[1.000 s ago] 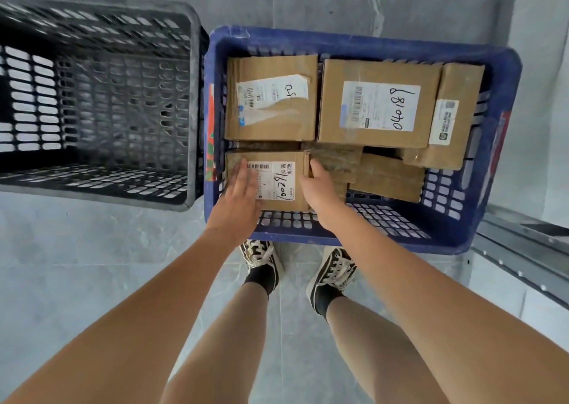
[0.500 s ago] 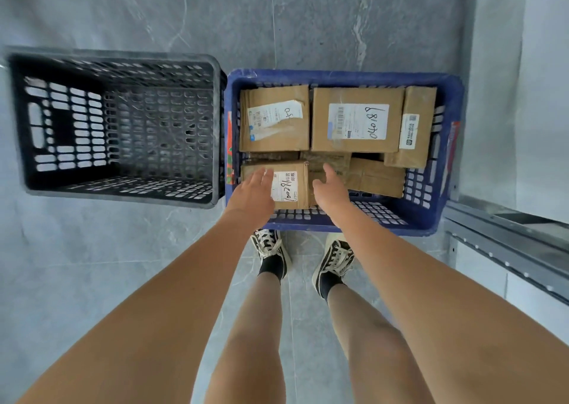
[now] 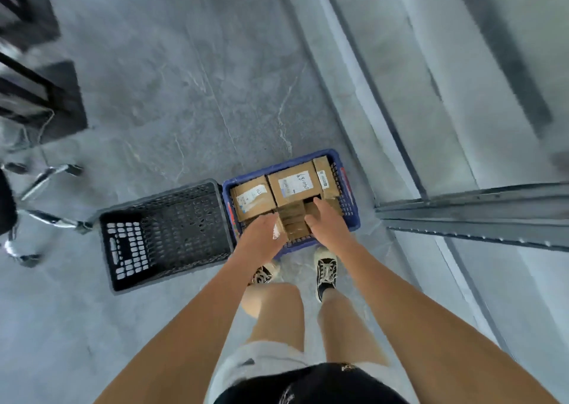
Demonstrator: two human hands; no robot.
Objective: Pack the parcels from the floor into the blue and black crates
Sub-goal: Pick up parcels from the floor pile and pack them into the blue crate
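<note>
A person stands over two crates on a grey floor [image 3: 184,102], both arms stretched down toward the blue crate [image 3: 351,185], which sits directly beneath the hands and holds several cardboard parcels. The left hand [image 3: 261,237] hangs over the crate's near left corner, fingers extended and relaxed above a small labelled parcel [image 3: 278,229] it partly hides; whether it touches the parcel cannot be told. The right hand [image 3: 324,219], fingers straight, reaches over the brown parcels [image 3: 292,219] stacked in the middle, its fingertips near the large parcel [image 3: 292,185] marked with handwritten digits. The black crate [image 3: 163,234] stands just left of the left hand, touching the blue one.
</note>
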